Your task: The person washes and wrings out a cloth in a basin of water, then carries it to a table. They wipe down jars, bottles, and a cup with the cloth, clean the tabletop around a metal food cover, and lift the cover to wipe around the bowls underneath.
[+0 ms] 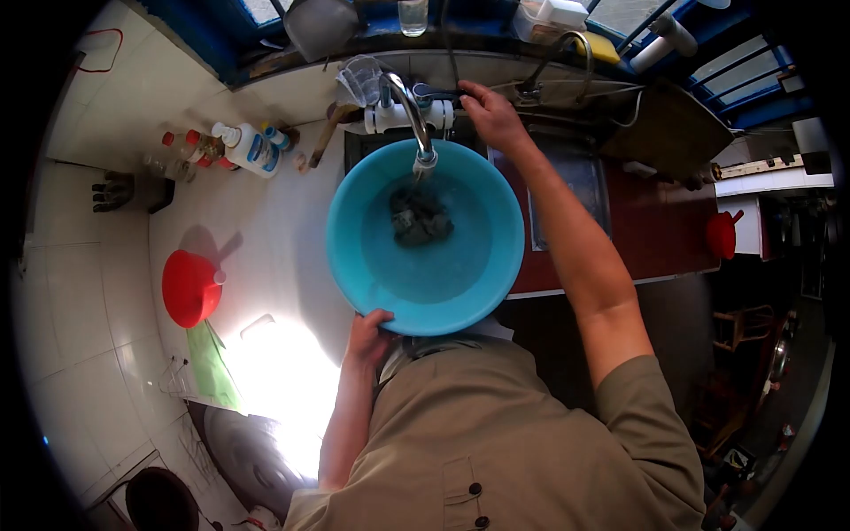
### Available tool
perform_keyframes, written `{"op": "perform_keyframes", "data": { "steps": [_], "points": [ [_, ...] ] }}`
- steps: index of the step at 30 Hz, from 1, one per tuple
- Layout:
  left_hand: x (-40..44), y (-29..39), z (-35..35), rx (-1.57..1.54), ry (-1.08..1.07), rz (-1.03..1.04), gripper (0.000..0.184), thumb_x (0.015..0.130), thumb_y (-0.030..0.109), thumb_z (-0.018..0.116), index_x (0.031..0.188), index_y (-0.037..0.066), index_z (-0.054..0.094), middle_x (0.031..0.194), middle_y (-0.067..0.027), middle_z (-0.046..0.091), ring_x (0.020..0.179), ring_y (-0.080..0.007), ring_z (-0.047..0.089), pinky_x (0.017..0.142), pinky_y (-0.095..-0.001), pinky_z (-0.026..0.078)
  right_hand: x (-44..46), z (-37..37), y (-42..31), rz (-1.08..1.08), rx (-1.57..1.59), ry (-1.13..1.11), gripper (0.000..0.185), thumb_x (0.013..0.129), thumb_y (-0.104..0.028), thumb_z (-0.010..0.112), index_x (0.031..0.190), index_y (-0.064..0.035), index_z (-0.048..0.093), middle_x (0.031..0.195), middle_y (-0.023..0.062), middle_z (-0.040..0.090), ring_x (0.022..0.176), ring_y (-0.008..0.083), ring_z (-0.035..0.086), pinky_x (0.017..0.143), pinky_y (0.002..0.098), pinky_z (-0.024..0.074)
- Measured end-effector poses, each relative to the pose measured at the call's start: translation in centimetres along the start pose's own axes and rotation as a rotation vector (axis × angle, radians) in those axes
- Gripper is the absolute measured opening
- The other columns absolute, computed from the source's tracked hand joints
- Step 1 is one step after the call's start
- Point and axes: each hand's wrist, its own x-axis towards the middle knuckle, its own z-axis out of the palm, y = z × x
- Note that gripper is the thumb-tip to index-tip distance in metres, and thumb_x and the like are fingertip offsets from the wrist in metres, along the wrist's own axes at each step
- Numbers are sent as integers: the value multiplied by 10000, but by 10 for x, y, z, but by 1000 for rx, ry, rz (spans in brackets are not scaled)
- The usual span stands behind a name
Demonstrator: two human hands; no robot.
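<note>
A blue plastic basin (354, 257) stands under the curved faucet (409, 111), partly filled with water. A dark, bunched-up cloth (421, 219) lies in the water below the spout. My left hand (372, 338) grips the basin's near rim, thumb over the edge and the other fingers mostly hidden beneath. Up beside the faucet, my right hand (491, 115) has its fingers closed at the end of the faucet handle (434, 92). Whether water is running from the spout is hard to make out.
A red dipper (190, 288) rests on the white counter at left. Several bottles, among them a white pump bottle (248, 149), stand against the tiled wall. Right of the basin is a metal sink (575, 195), with a second faucet (558, 62) behind it.
</note>
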Motion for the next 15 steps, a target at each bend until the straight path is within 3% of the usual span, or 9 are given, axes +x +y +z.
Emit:
{"op": "perform_keyframes", "data": {
  "steps": [7, 9, 15],
  "points": [
    [-5, 0, -3, -5, 8, -18, 301, 781, 12, 563, 1070, -56, 514, 885, -134, 615, 729, -267, 638, 570, -376, 531, 7, 5, 10, 1, 3, 5, 447, 909, -282, 553, 1254, 2, 573, 1153, 218, 644, 1080, 292, 626, 928, 337, 459],
    [-9, 2, 3, 19, 35, -19, 345, 782, 42, 553, 1112, -39, 500, 873, -111, 608, 696, -233, 621, 538, -334, 486, 6, 6, 9, -4, 16, 5, 448, 910, -283, 551, 1253, 5, 572, 1162, 218, 640, 1092, 293, 621, 935, 337, 455],
    [-7, 0, 0, 4, 79, -20, 326, 785, 40, 553, 1101, -28, 507, 864, -107, 599, 691, -233, 606, 543, -342, 473, 4, 4, 0, 46, 9, -2, 452, 914, -286, 543, 1248, 17, 573, 1190, 211, 631, 1108, 299, 613, 943, 337, 452]
  ]
}}
